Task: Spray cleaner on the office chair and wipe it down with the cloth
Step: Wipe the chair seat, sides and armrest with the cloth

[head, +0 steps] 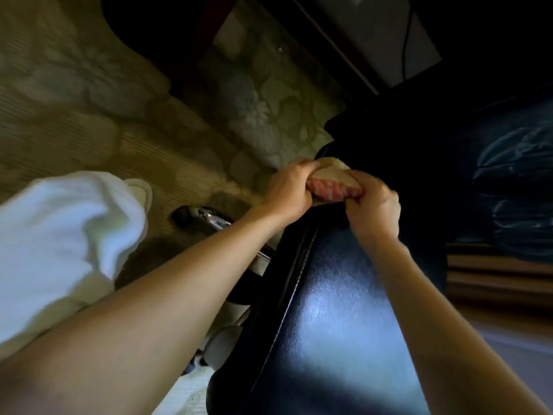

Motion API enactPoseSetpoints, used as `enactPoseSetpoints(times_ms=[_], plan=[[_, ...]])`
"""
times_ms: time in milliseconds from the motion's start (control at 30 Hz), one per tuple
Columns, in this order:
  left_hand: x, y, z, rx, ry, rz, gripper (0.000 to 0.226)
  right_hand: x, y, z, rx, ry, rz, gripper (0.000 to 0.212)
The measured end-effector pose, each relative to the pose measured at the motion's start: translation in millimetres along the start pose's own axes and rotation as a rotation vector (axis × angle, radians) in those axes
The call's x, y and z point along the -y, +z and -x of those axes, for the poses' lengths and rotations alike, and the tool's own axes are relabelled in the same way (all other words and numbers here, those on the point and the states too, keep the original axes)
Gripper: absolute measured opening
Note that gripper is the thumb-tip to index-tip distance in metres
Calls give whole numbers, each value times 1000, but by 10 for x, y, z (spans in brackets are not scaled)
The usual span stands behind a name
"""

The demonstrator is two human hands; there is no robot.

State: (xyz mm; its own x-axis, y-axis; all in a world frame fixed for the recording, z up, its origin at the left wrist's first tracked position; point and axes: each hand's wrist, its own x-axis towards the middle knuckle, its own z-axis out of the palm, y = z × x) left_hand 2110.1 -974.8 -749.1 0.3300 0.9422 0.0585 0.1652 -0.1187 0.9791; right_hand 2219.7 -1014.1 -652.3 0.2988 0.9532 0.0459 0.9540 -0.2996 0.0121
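Observation:
The black leather office chair (329, 310) fills the lower right, its glossy surface catching light. A bunched cloth (330, 182), pale with a pink striped part, lies against the chair's dark upper edge. My left hand (288, 190) grips the cloth's left side with curled fingers. My right hand (375, 205) grips its right side, fingers curled over it. Both arms reach forward from the bottom of the frame. No spray bottle is in view.
A floral-patterned carpet (119, 115) covers the floor at left. The chair's chrome base and caster (206, 217) show beneath my left arm. White trousers (68, 235) are at left. A dark desk edge with a cable (407, 40) is at the top right.

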Motion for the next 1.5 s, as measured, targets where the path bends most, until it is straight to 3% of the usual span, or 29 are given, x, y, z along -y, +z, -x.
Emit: enactPoseSetpoints(times_ms=[300, 600, 867, 1267, 1500], plan=[[75, 228, -1051, 161, 16, 27, 48, -134, 65, -841, 15, 129, 124, 47], [149, 305, -1174, 200, -27, 114, 39, -156, 54, -912, 62, 138, 185, 43], [63, 6, -203, 198, -57, -14, 52, 36, -67, -16, 155, 100, 67, 45], [-138, -654, 1897, 261, -106, -177, 64, 377, 89, 2081, 67, 9, -148, 47], [-203, -721, 2761, 300, -133, -224, 62, 483, 64, 2972, 149, 129, -187, 46]])
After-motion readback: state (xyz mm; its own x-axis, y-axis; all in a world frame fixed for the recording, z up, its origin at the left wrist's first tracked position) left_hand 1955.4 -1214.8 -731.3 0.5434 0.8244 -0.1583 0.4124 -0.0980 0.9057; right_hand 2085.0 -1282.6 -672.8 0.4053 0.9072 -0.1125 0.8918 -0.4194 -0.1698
